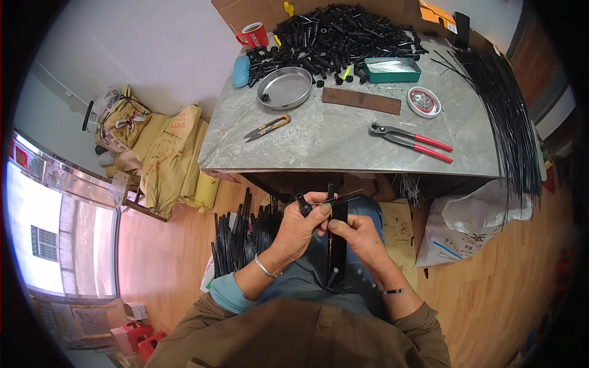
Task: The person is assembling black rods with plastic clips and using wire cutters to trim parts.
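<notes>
Down in the person's lap, both hands were busy with a long black strip (pixel 337 245) that stood nearly upright between the knees. The left hand (pixel 299 228) was closed around a small black knob piece (pixel 302 203) near the top of the strip, with the thumb pressed on it. The right hand (pixel 359 236) pinched the strip just beside it, fingers curled tight, and a thin black wire (pixel 343 196) poked out sideways from between the two hands. The strip looked stiff and light, like hard plastic or thin metal, so it would probably stay straight if held near the top, where the hands already were. The wire looked bendy and thin, and it would likely slip away unless pinched close to its end. On the grey table (pixel 343 141) above, well apart from the hands, lay red-handled pliers (pixel 410 140), little snips (pixel 268 127), a round metal pan (pixel 285 88), a green tin (pixel 391 69) and a big pile of black parts (pixel 337 37). A bunch of long black wires (pixel 503 116) hung over the table's right side.
</notes>
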A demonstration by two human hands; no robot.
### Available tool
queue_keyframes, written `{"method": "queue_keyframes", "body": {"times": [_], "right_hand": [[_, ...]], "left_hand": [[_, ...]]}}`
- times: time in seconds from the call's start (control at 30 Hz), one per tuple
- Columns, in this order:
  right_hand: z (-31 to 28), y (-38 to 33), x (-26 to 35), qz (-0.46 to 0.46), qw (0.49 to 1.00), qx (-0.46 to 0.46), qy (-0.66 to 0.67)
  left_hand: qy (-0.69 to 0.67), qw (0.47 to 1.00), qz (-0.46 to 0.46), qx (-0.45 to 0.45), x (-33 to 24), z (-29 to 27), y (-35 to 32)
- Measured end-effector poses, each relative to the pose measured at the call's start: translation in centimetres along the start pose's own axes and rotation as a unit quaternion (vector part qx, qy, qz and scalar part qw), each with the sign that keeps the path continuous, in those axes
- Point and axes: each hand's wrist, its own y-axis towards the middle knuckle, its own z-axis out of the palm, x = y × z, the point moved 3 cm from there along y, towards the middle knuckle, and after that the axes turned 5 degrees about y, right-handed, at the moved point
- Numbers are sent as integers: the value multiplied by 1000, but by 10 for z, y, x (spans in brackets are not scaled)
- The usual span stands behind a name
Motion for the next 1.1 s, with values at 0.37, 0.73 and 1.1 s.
{"method": "queue_keyframes", "body": {"times": [0.37, 0.73, 1.1], "right_hand": [[-8, -1, -18, 6, 996, 12, 88], [24, -6, 18, -102, 979, -32, 176], [46, 0, 17, -141, 982, -47, 114]], "left_hand": [[-58, 996, -15, 64, 2, 2, -1], [41, 998, -30, 42, -16, 1, -4], [105, 987, -8, 119, -53, -2, 53]]}}
